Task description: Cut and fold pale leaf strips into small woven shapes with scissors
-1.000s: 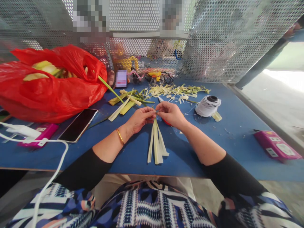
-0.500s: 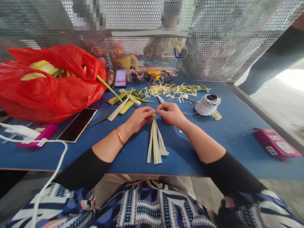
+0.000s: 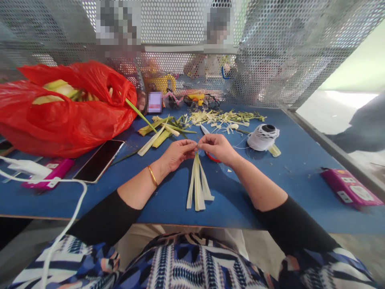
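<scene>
A small bundle of pale leaf strips [image 3: 197, 184] fans out downward over the blue table. My left hand [image 3: 180, 154] pinches its narrow top between thumb and fingers. Right beside it, fingertips almost touching, my right hand [image 3: 217, 147] is closed in a pinch on fine white thread, which is hard to see at the fingertips. Thread trails from behind that hand to the white thread spool [image 3: 262, 138] on the right. Partly hidden under my right hand lie scissors with a red handle [image 3: 212, 157] and a pale blade.
Cut leaf pieces [image 3: 162, 134] and shredded scraps [image 3: 222, 117] lie behind my hands. A red plastic bag [image 3: 69, 128] of leaves, a phone [image 3: 99, 161] and a pink box [image 3: 49, 174] with a white cable are left. Another pink box [image 3: 350, 186] sits right; a perforated metal screen [image 3: 267, 60] stands behind.
My hands stay together at the bundle's top with only slight finger movement. The whole view has shifted a little downward. At the far right, the dark-clothed person's leg has moved.
</scene>
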Demonstrator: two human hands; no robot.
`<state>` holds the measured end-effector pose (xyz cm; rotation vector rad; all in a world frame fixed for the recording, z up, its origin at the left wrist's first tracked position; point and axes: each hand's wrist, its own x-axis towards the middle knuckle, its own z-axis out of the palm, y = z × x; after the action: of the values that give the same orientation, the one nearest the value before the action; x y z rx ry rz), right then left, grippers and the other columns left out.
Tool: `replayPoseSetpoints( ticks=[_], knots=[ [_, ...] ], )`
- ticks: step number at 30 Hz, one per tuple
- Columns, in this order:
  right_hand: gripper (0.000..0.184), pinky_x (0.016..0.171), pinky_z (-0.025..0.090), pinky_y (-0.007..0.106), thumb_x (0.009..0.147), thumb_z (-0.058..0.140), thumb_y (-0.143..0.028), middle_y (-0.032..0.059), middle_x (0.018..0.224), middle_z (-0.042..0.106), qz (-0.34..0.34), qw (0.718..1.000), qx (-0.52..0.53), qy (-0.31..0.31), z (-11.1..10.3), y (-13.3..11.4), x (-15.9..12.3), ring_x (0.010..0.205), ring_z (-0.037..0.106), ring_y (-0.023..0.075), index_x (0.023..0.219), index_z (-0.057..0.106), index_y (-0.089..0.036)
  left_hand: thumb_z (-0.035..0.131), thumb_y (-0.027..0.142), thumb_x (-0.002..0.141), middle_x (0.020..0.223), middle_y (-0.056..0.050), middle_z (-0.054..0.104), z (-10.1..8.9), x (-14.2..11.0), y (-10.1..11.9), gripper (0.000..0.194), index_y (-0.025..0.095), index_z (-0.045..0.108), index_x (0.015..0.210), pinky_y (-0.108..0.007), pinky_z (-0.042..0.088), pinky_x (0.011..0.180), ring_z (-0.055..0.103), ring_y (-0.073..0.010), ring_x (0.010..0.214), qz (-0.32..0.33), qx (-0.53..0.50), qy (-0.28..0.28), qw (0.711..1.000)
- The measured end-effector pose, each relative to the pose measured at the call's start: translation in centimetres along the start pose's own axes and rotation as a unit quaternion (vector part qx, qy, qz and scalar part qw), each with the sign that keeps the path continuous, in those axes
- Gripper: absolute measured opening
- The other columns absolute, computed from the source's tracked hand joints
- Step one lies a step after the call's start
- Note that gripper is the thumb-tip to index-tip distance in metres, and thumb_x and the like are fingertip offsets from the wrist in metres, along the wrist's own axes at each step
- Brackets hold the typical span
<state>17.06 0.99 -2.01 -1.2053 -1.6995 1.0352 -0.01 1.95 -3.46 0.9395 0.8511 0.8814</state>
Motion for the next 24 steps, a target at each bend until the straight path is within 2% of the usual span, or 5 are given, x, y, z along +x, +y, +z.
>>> replayPoseSetpoints(
  ticks=[6, 12, 16, 20, 24],
  knots=[
    [0.016, 0.052, 0.031, 0.025, 0.067, 0.063, -0.033, -0.0039, 0.055, 0.051, -0.015, 1.000, -0.009, -0.025, -0.4, -0.2, 0.0, 0.053, 0.040, 0.0094, 0.067, 0.064, -0.017, 0.090, 0.028, 0.048, 0.065, 0.002, 0.064, 0.1, 0.0, 0.2, 0.032, 0.015, 0.068, 0.068, -0.023, 0.048, 0.060, 0.053, -0.0068, 0.056, 0.005, -0.002, 0.016, 1.000],
    [0.020, 0.052, 0.034, 0.023, 0.062, 0.064, -0.027, -0.0046, 0.070, 0.058, -0.023, 0.997, 0.032, 0.072, -0.7, -0.4, 0.3, 0.052, 0.042, 0.0074, 0.080, 0.062, -0.018, 0.090, 0.027, 0.044, 0.063, 0.000, 0.065, 0.1, -0.1, 0.4, 0.034, 0.015, 0.069, 0.067, -0.022, 0.047, 0.057, 0.055, -0.0083, 0.056, 0.009, 0.024, 0.023, 0.999],
    [0.016, 0.048, 0.031, 0.022, 0.062, 0.060, -0.022, -0.0100, 0.051, 0.048, 0.022, 0.999, 0.028, 0.016, 0.1, -0.1, 0.1, 0.045, 0.040, 0.0079, 0.078, 0.060, -0.019, 0.089, 0.028, 0.045, 0.065, 0.001, 0.064, 0.0, -0.2, 0.4, 0.031, 0.016, 0.069, 0.065, -0.022, 0.047, 0.059, 0.057, -0.0095, 0.060, 0.037, 0.063, 0.016, 0.997],
    [0.008, 0.055, 0.042, 0.022, 0.062, 0.059, -0.019, -0.0070, 0.060, 0.061, 0.019, 0.999, 0.038, 0.009, 0.9, 0.1, 0.0, 0.052, 0.053, 0.0092, 0.071, 0.061, -0.020, 0.087, 0.027, 0.048, 0.064, 0.001, 0.064, 0.0, -0.3, 0.5, 0.025, 0.017, 0.070, 0.063, -0.024, 0.046, 0.061, 0.058, -0.0109, 0.063, 0.056, 0.079, 0.006, 0.995],
    [0.005, 0.055, 0.044, 0.022, 0.062, 0.059, -0.016, -0.0077, 0.054, 0.059, 0.037, 0.997, 0.062, 0.014, 1.1, 0.2, 0.1, 0.051, 0.054, 0.0096, 0.065, 0.060, -0.020, 0.086, 0.028, 0.049, 0.067, -0.001, 0.067, 0.0, -0.3, 0.5, 0.026, 0.017, 0.069, 0.064, -0.025, 0.046, 0.064, 0.060, -0.0127, 0.066, 0.055, 0.086, -0.003, 0.995]
  ],
)
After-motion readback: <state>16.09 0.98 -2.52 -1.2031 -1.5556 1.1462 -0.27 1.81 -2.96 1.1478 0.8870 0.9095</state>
